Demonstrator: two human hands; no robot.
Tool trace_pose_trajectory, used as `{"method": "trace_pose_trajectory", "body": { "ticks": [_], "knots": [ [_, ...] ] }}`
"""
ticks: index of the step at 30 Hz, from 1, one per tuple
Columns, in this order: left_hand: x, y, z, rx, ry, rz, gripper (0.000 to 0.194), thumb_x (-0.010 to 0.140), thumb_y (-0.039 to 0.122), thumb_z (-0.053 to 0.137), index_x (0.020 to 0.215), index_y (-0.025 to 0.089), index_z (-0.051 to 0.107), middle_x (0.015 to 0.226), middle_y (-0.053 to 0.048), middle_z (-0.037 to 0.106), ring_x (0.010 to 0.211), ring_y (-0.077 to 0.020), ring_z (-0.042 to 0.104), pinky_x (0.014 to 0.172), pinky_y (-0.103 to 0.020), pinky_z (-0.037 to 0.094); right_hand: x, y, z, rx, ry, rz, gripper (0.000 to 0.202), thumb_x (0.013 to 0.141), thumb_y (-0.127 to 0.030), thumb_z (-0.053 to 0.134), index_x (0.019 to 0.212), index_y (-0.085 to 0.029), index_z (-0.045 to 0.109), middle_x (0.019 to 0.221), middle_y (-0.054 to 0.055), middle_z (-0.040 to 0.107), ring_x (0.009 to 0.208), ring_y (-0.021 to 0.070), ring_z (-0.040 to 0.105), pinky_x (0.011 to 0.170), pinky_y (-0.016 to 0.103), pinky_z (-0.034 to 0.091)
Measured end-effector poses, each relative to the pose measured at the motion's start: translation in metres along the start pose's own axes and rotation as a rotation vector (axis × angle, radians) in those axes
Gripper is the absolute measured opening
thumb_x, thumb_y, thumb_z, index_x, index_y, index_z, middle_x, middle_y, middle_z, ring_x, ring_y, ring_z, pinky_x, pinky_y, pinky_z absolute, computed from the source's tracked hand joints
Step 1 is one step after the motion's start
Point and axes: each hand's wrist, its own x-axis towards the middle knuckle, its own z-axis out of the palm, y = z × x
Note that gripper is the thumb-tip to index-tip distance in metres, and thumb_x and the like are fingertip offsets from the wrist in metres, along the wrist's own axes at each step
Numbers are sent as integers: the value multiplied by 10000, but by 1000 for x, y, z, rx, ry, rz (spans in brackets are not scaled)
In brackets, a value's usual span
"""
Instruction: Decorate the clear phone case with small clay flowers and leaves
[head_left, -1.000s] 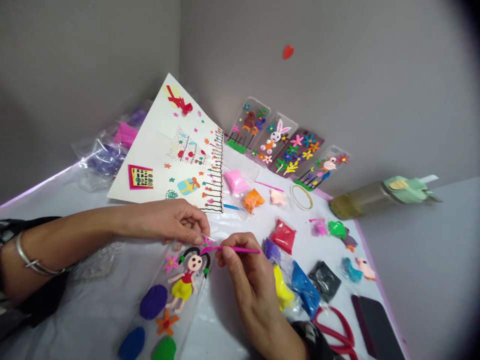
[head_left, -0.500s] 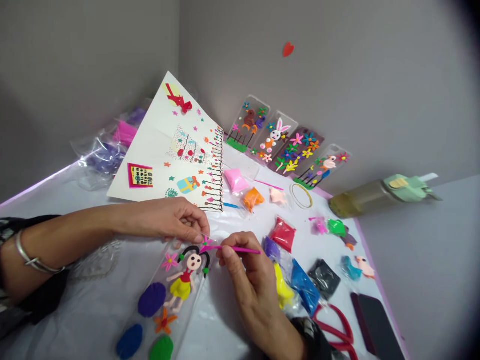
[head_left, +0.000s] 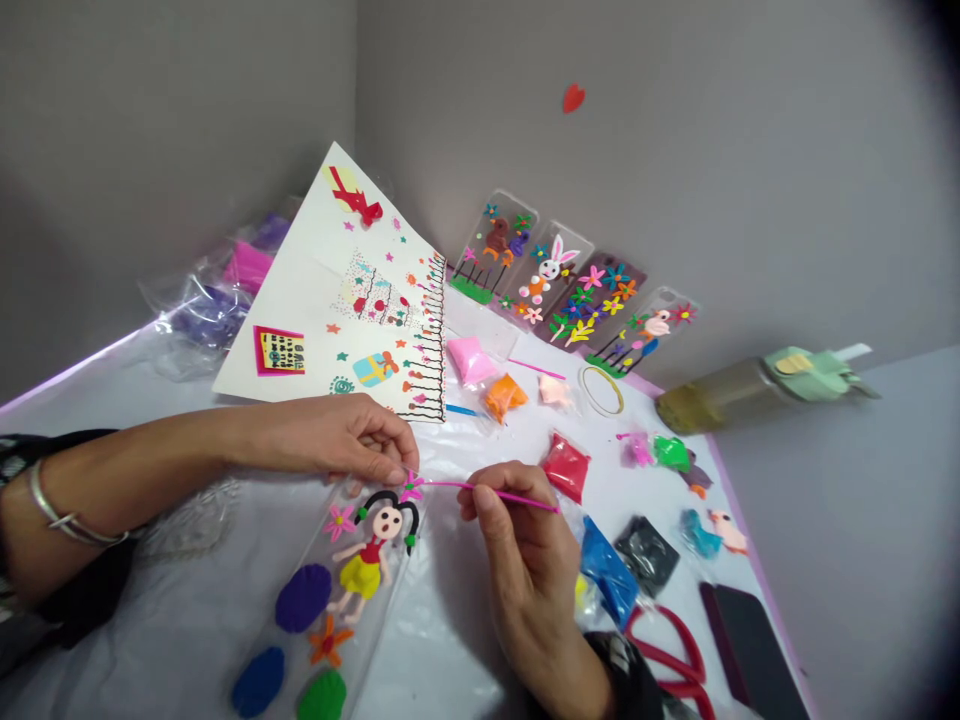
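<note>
- I'm getting soft, fairly dim light, the source unclear to me.
- A soft shadow pools left of the right hand's (head_left: pixel 529 560) grip.
- Glare flecks the plastic bags (head_left: pixel 202 310), farther left.
- Right of the grip, the bottle (head_left: pixel 720 405) looks stretched, blurry; the far corner's black.

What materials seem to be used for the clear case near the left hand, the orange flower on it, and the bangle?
The clear case looks like smooth, glossy plastic, being see-through. The orange flower seems to be matte modelling clay, judging by its thick, slightly uneven petals. The bangle appears to be polished metal, silvery and shiny; which metal, I cannot tell.
</note>
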Motion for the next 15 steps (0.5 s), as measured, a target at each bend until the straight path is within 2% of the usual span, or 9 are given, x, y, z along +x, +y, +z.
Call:
{"method": "trace_pose_trajectory", "body": {
  "ticks": [3, 8, 15],
  "knots": [
    [1, 0, 0, -4, 2, -6, 282, 892, 450, 837, 1024, 205, 789, 701, 30, 580, 585, -124, 445, 508, -213, 321, 1, -1, 1, -59, -15, -85, 181, 1109, -119, 609, 1002, -242, 688, 881, -24, 696, 790, 126, 692, 729, 222, 550],
    [1, -1, 0, -8, -1, -11, 298, 889, 469, 834, 1029, 212, 780, 708, 31, 589, 602, -133, 461, 511, -209, 339, 3, -4, 1, -115, -48, -147, 219, 1085, -57, 572, 1010, -239, 667, 874, -36, 679, 774, 108, 681, 730, 196, 544],
    [2, -2, 0, -6, 4, -5, 290, 880, 461, 832, 1020, 211, 785, 686, 38, 565, 579, -128, 446, 508, -214, 322, 6, -5, 1, -146, -66, -153, 229, 1077, -47, 564, 1013, -249, 652, 868, -44, 675, 764, 105, 679, 721, 187, 542]
  ]
}}
